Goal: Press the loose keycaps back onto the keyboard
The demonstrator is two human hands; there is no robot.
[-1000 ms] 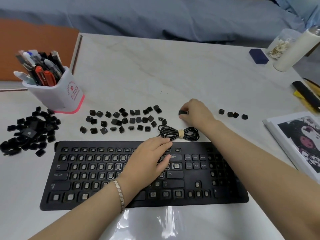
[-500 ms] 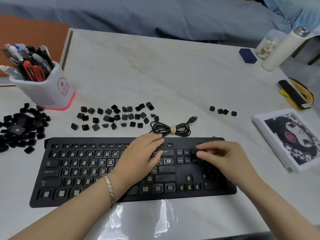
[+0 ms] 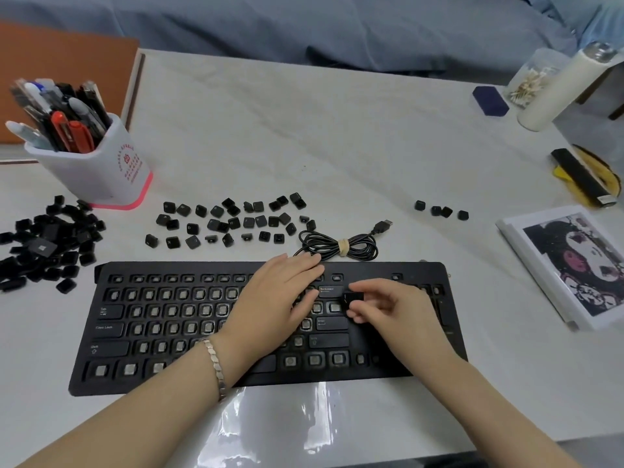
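Nearest edge: a glossy clear film (image 3: 287, 420) lies on the desk (image 3: 304, 146) at 6 o'clock of the keyboard (image 3: 111, 327). The keyboard sits flat and square to the viewer; most sockets are bare, but the Tab, Caps Lock, Shift, Backspace (image 3: 331, 289) and Enter (image 3: 332, 322) caps are on. The left grip (image 3: 273, 298), with a metal bracelet (image 3: 214, 363) on its wrist, lies palm-down over the mid-right key rows, fingers straight and holding nothing. The right grip (image 3: 395, 312) pinches one black keycap (image 3: 354, 296) between thumb and fingertips, just at 3 o'clock of Backspace. I can't tell if the cap is seated or just above its socket. Past the keyboard's far edge, at 12 o'clock, is a coiled USB cable (image 3: 337, 246) with a tan band. At 11 o'clock, loose keycaps (image 3: 229, 221) are spread in rough rows. At 9–10 o'clock is a heaped pile of keycaps (image 3: 47, 244). At 1 o'clock, four more keycaps (image 3: 440, 211) sit in a short line, well apart from the rest. At 3 o'clock is a printed booklet (image 3: 574, 265). Farther back, a white pen holder (image 3: 98, 167) stands at 10 o'clock, with a dark blue box (image 3: 490, 101) and a white bottle (image 3: 560, 89) at 2 o'clock.
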